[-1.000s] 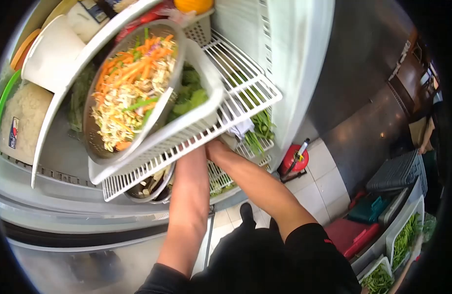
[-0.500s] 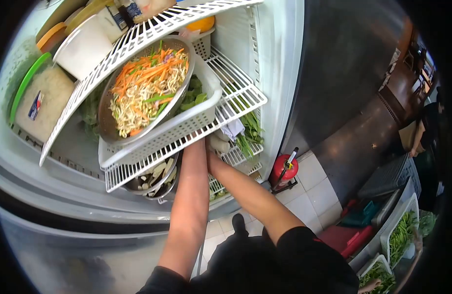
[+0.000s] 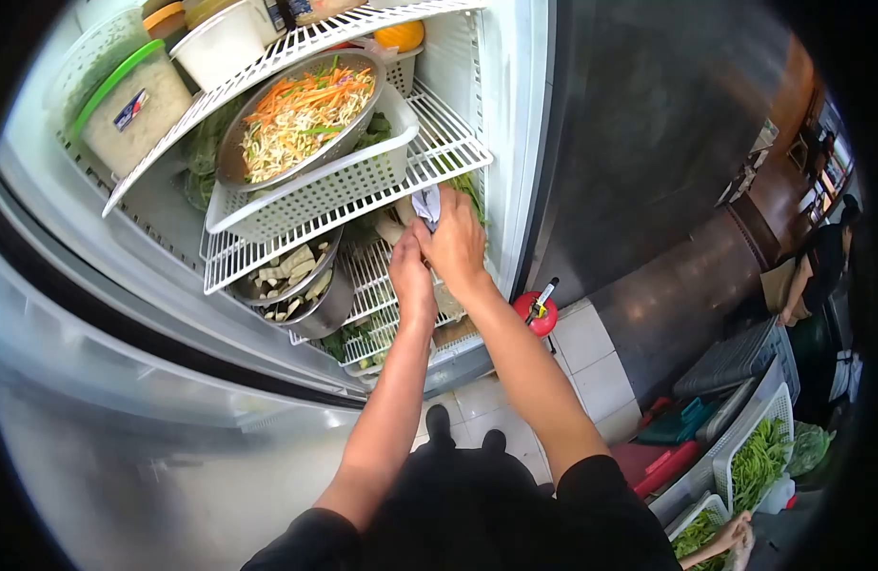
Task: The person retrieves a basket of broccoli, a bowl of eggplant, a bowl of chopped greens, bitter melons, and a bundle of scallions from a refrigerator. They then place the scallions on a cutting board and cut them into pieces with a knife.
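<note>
White wrapping (image 3: 425, 204) touches the hands (image 3: 455, 240), grasp impossible to tell, beside the rack's (image 3: 455, 160) front edge.

Black clothing (image 3: 458, 514), short sleeves

Left sleeve (image 3: 310, 541) and right sleeve (image 3: 601, 485) plain black, both ending near the elbow. Forearms slim, uncovered. Left hand (image 3: 412, 281) and right hand (image 3: 457, 243) bare. Dark shoes (image 3: 439, 424), rounded toes; finer detail too small to tell.

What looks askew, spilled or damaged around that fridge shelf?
Nothing looks spilled or damaged. The colander of shredded vegetables looks odd: it is perched aslant on the white basket, not flat on the shelf, though the camera's angle may exaggerate that. The left hand and right hand hide what lies behind them.
</note>
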Tool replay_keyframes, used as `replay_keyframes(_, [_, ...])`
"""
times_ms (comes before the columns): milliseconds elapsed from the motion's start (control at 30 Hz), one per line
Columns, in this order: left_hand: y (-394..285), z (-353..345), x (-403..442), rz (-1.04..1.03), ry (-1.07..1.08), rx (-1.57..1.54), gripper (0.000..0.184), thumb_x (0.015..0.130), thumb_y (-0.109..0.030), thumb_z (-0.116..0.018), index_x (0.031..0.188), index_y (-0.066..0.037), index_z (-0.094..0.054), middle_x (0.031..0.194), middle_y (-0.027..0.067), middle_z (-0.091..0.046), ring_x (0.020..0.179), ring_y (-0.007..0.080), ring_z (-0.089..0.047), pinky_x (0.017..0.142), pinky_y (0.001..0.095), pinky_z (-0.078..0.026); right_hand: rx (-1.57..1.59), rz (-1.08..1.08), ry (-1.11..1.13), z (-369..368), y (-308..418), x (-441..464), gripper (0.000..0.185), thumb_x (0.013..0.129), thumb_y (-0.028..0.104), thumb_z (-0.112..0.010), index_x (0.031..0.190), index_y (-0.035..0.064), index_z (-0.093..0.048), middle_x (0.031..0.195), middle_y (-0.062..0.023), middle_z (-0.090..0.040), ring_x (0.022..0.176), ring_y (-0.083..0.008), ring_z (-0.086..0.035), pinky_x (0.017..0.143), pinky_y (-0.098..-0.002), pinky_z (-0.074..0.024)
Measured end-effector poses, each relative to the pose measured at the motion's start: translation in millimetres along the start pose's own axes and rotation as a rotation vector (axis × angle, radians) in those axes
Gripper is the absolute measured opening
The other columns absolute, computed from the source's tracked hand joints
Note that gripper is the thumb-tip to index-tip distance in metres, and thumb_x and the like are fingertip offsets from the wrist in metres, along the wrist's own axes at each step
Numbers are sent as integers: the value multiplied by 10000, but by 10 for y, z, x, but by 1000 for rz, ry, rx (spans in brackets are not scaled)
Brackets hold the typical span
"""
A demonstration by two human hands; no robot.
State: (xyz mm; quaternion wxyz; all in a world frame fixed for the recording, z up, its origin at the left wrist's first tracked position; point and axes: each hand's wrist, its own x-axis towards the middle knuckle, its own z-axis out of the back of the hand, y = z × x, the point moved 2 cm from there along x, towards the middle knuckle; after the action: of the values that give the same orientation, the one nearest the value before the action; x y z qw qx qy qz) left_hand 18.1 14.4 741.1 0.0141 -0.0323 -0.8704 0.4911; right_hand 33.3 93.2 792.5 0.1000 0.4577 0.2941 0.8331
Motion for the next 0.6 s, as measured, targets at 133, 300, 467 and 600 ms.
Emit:
replay_keyframes(133, [363, 667, -672, 40, 176, 250, 374, 975, -216, -502, 1256, 31, -509, 1028, 64, -622, 924, 134, -578, 850, 269, -456, -149, 21, 149, -169, -156, 62, 609, 669, 164, -765, 1176, 8, -467, 881, -202, -590, 718, -406, -624, 608, -478, -519])
replay_keyframes(300, [979, 2224, -1650, 362, 302, 707, 422, 938, -228, -586, 1276, 12, -509, 1060, 84, -628, 875, 116, -593, 794, 258, -478, -180, 70, 167, -368, -348, 111, 293, 686, 93, -684, 937, 6, -562, 734, -234, -631, 649, -394, -638, 610, -489, -521])
replay_keyframes(467, [819, 2414, -1981, 518, -15, 499, 495, 930, -295, -595, 1310, 0, -480, 1130, 107, -622, 918, 155, -611, 804, 275, -493, 23, 2, 109, 227, 13, -187, 190, 731, 65, -606, 908, -1, -597, 758, -247, -631, 723, -444, -612, 644, -510, -473])
replay_keyframes(600, [439, 1672, -1339, 395, 167, 165, 628, 931, -404, -564, 1371, 13, -399, 1260, 147, -561, 1077, 235, -591, 932, 332, -469, 278, 55, -19, 549, -122, -1222, 319, 776, 28, -559, 1087, -42, -575, 853, -232, -629, 757, -414, -616, 636, -457, -486])
